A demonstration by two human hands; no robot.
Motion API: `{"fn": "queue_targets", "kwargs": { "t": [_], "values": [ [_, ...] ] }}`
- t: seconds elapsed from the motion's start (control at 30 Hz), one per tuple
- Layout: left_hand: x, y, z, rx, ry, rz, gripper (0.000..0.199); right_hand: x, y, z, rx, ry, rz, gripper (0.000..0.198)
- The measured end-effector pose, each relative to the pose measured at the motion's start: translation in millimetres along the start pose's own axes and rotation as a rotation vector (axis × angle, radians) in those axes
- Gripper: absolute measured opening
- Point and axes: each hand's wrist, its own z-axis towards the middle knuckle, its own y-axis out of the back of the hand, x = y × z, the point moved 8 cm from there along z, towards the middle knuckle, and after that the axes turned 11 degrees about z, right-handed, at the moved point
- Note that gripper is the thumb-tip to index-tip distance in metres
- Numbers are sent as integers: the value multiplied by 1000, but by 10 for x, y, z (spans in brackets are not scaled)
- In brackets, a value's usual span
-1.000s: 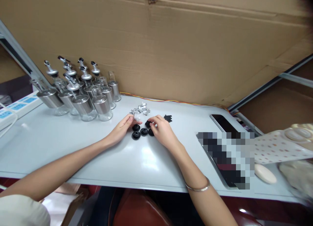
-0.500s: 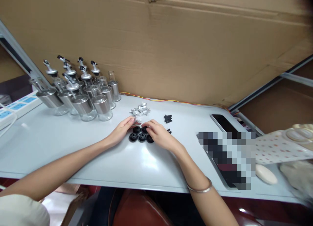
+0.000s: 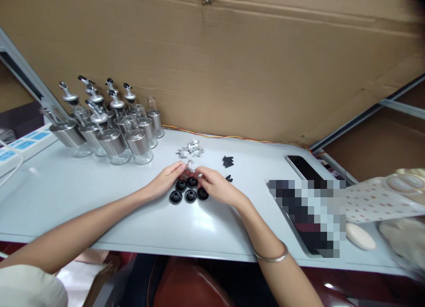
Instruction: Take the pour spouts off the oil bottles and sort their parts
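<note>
My left hand (image 3: 171,174) is closed on a silver pourer spout (image 3: 190,166), its wide clear-looking end turned toward the right. Close by, my right hand (image 3: 212,182) has its fingers curled beside that end; what they pinch, if anything, is hidden. Several round black stoppers (image 3: 190,195) lie on the table just below both hands, one partly under the right fingers. Beyond the hands is a small pile of silver pourer spouts (image 3: 190,149). To the right lie a bunch of small black pieces (image 3: 228,161) and a smaller black group (image 3: 229,178).
Glass bottles with metal sleeves (image 3: 138,143) crowd the back left, several topped with pourers. A power strip (image 3: 25,145) runs along the left edge. On the right are a phone (image 3: 303,169), a blurred-out dark object (image 3: 305,223), a white oval object (image 3: 361,236) and a dotted bag (image 3: 381,198).
The black stoppers have shifted toward the table's front and spread slightly. My left hand and its spout have moved a little right and down, and my right fingers have come up beside it.
</note>
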Motion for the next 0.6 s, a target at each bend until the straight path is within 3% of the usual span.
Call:
{"fn": "queue_targets", "kwargs": {
  "t": [0.1,0.27,0.37,0.47,0.6],
  "values": [
    [8,129,28,-72,-20,123,35,-42,9,-10,-10,-59,26,24],
    [54,563,114,-336,-74,584,31,-79,32,-23,-40,-63,7,20],
    [158,599,178,-312,-65,699,28,-89,47,-21,-53,-64,-4,20],
    [241,549,201,-267,-33,617,34,-92,64,-16,-66,-70,28,20],
    [125,393,186,-153,-183,646,19,-94,65,-15,-61,-74,37,19]
  ]
}}
